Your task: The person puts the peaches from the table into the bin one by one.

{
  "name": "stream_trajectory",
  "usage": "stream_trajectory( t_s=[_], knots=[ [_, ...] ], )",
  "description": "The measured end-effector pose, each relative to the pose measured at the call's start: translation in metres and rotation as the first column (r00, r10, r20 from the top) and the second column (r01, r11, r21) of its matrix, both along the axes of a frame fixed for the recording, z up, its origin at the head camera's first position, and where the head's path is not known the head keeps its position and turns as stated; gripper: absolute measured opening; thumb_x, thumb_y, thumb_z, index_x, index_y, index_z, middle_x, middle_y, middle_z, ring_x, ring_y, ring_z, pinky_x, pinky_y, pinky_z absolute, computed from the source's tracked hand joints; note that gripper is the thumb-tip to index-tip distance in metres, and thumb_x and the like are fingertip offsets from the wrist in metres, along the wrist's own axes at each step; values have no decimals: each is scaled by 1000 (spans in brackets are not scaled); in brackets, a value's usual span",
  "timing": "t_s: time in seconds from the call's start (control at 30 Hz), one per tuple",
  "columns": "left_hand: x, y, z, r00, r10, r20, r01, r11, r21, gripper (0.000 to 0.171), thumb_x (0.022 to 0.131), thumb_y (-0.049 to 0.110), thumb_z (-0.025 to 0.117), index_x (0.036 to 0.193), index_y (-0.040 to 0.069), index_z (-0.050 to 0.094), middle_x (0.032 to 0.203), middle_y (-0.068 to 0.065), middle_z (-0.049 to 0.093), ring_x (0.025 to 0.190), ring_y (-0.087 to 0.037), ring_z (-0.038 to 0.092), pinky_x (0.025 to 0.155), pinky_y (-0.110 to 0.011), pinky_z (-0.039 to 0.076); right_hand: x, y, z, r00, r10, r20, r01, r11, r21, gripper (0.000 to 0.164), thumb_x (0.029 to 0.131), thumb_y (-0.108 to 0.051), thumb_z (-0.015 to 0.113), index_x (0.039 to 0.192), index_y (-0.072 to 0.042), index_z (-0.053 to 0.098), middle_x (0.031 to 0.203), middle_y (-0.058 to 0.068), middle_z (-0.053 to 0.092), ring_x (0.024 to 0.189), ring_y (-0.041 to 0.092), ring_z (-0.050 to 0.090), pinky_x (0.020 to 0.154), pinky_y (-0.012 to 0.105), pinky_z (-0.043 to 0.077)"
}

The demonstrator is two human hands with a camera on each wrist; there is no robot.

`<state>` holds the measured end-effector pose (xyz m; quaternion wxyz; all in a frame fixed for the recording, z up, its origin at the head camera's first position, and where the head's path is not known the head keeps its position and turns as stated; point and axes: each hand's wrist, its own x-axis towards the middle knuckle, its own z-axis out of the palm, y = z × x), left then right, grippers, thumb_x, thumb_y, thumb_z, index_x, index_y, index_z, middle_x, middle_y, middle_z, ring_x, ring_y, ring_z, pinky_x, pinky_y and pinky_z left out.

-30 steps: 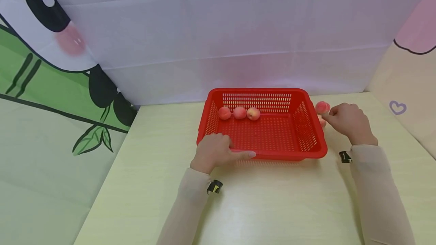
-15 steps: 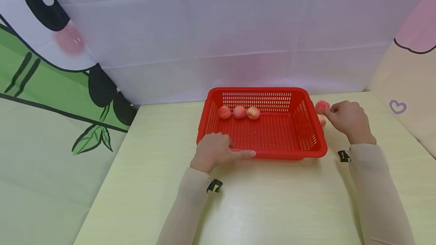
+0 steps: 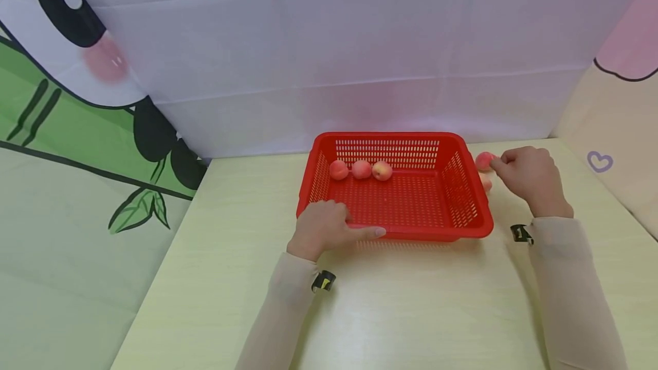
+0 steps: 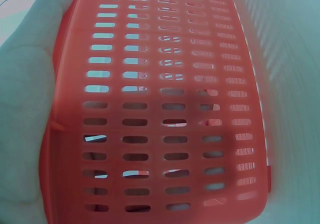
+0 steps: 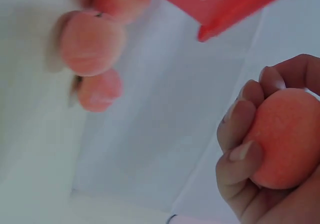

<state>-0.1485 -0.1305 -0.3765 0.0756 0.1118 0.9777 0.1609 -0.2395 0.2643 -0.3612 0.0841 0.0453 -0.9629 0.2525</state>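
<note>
My left hand (image 3: 323, 230) grips the near left rim of a red plastic basket (image 3: 432, 233), thumb along the front edge. In the left wrist view the basket's slotted wall (image 4: 155, 114) fills the middle, with the hand at the left. Three peaches (image 3: 361, 169) sit in a row inside it at the back left. Off the basket's right side, my right hand (image 3: 532, 179) has its fingers curled round a peach (image 5: 287, 139); the head view hides this fruit behind the hand. Several other peaches (image 5: 93, 44) lie on the table between that hand and the basket.
The pale wooden table (image 3: 401, 307) ends at a whitish cloth backdrop (image 3: 370, 61) just behind the basket. A printed cloth with a purple heart (image 3: 600, 162) borders the right side. Green printed leaves (image 3: 139, 210) show on the left cloth.
My right hand has shifted slightly up and away from the basket's right side. The left hand, the basket and the peaches in it stay where they were.
</note>
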Motion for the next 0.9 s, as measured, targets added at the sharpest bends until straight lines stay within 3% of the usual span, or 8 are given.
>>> stream_trajectory(
  t_s=[0.2, 0.4, 0.57, 0.7, 0.9],
  knots=[
    [0, 0, 1, 1000, 2, 3, -2, 1000, 4, 79, 81, 91, 60, 59, 20, 33, 54, 8, 20, 54, -9, 19, 51, -30, 19, 16, -10, 24, 981, -1, -192, -4, 1000, -28, 39, 95, -20, 51, 58, -11, 60, 49, -4, 38, 51, 18, 38, 48, 32, 25],
    [-1, 0, 0, 1000, 3, 8, -3, 1000, -3, 79, 81, 91, 60, 60, 20, 35, 54, 8, 22, 54, -9, 20, 51, -30, 20, 36, -25, 48, 921, 27, -388, -36, 999, -15, 36, 95, -15, 57, 60, -10, 63, 48, -5, 40, 49, 16, 36, 48, 30, 27],
    [0, 0, 1, 1000, 8, 9, -8, 1000, -4, 78, 81, 91, 60, 60, 20, 36, 54, 7, 23, 53, -9, 21, 51, -30, 21, 56, -35, 65, 839, 63, -540, -89, 996, -22, 32, 92, -13, 62, 61, -9, 65, 51, -3, 46, 49, 4, 34, 50, 21, 28],
    [0, 0, 1, 1000, 10, 5, -10, 1000, -1, 78, 81, 91, 60, 60, 19, 36, 53, 8, 22, 53, -8, 21, 51, -30, 21, 73, -42, 75, 751, 113, -650, -161, 987, -14, 33, 90, -16, 61, 58, -8, 62, 53, -2, 48, 52, -7, 30, 55, 13, 27],
    [0, 0, 0, 1000, 9, 6, -9, 1000, 0, 79, 80, 91, 60, 59, 20, 35, 53, 8, 21, 53, -9, 20, 51, -30, 21, 97, -55, 89, 649, 158, -744, -255, 967, -17, 40, 91, -29, 56, 55, -11, 54, 53, -6, 41, 56, -5, 28, 55, 10, 22]
  ],
)
